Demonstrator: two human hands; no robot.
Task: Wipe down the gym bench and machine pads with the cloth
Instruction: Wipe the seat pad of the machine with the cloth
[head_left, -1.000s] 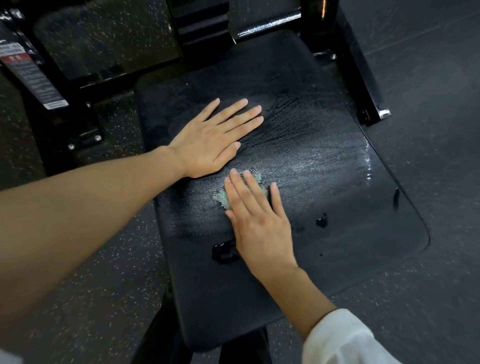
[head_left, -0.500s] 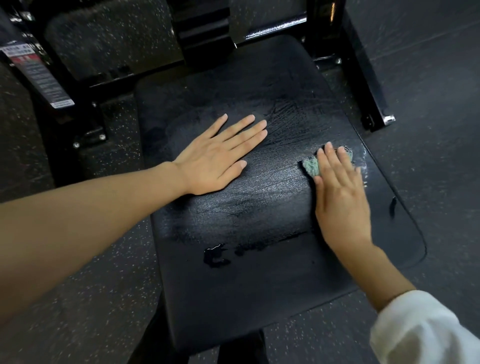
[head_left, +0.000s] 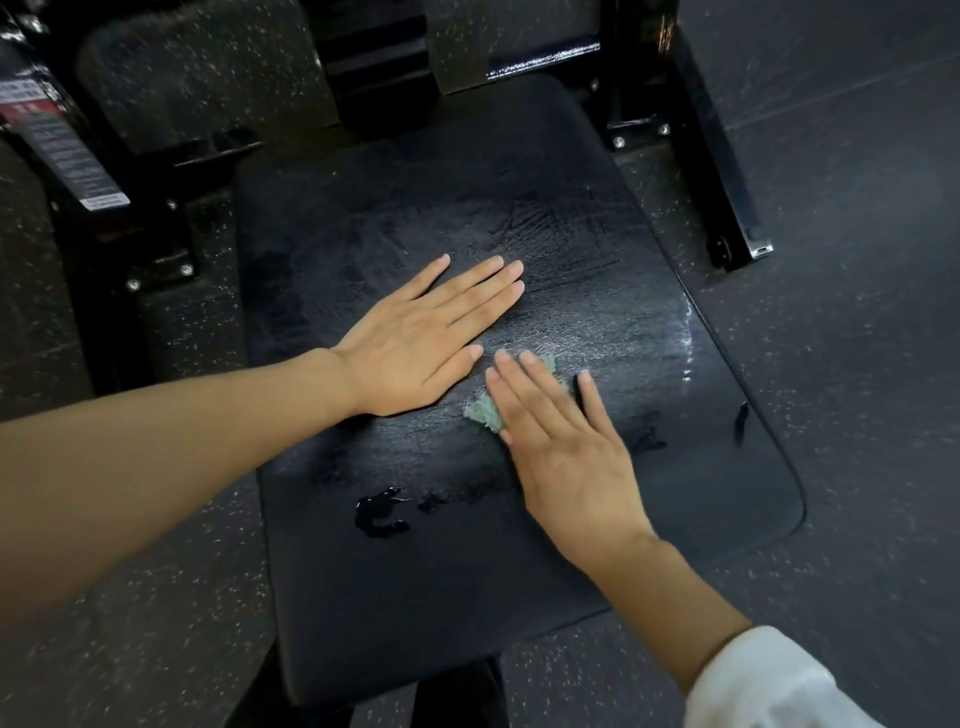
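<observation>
Wet blk bench pad (head_left: 467, 597): cloth (head_left: 483, 413) under right hand (head_left: 566, 457), left hand (head_left: 421, 343) flat.

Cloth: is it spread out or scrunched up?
Scrunched up: only small crumpled green bits of the cloth poke out under the flat right hand.

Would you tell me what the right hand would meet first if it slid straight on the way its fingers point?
Most likely the left hand, lying flat on the black padded bench seat ahead.
</observation>
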